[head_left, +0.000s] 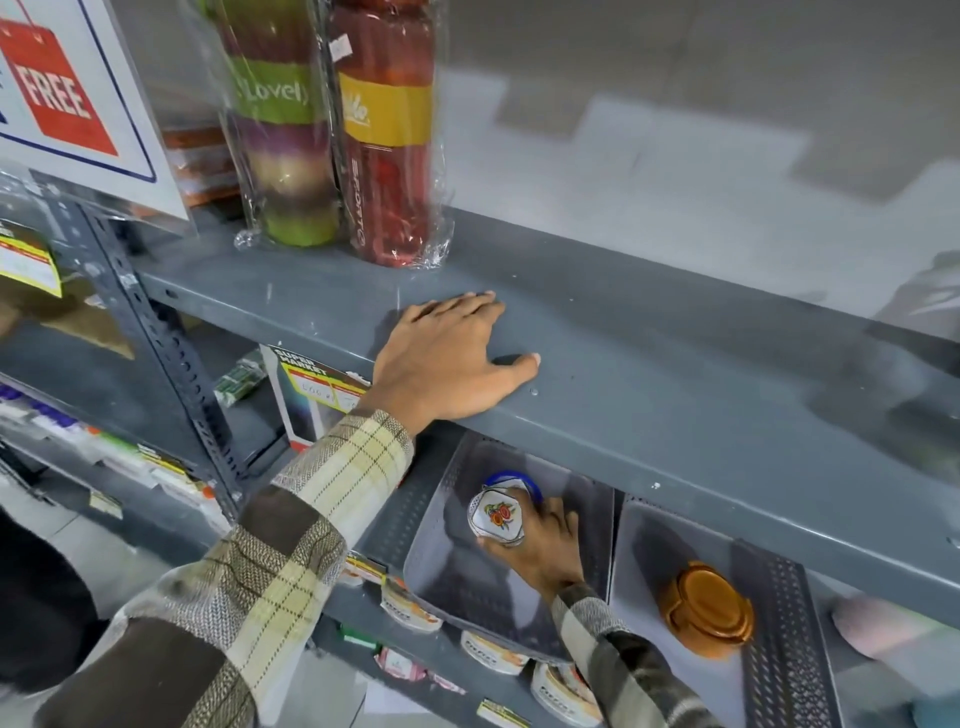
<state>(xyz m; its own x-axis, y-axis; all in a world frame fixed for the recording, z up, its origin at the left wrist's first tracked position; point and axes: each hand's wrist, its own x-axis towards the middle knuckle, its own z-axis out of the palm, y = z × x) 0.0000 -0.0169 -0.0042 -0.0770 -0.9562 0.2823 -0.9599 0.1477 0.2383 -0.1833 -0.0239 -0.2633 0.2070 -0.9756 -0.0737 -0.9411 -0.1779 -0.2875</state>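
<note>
Head view looks down a grey metal shelf (675, 374) that runs from the slotted upright (171, 364) on the left out to the right edge of the picture. The left hand (452, 358) lies flat on it, palm down, fingers straight and close together and pointing toward the back. Its thumb is spread out along the front edge and its heel sits right at the lip, and it holds nothing. Just behind the fingertips stand two plastic-wrapped bottles, a green-and-purple one (283, 130) and a red one (387, 135), near the hand but not touching it. To the right of the thumb the shelf top shows as plain grey surface. Below the front lip, the right hand (545, 545) reaches into a grey perforated basket (431, 499) on the next level down. Its fingers and thumb are curled round a small round container with a flowered lid (496, 514) and a blue rim. The container is inside the basket, tilted toward the camera, close under the shelf's lip and apart from the basket's left wall. Whether it rests on the basket floor cannot be told. A second perforated basket (779, 623) stands just to the right with an orange lidded container (706, 605) in it, well apart from the right hand. Labelled tubs (491, 652) line the level beneath the baskets.
</note>
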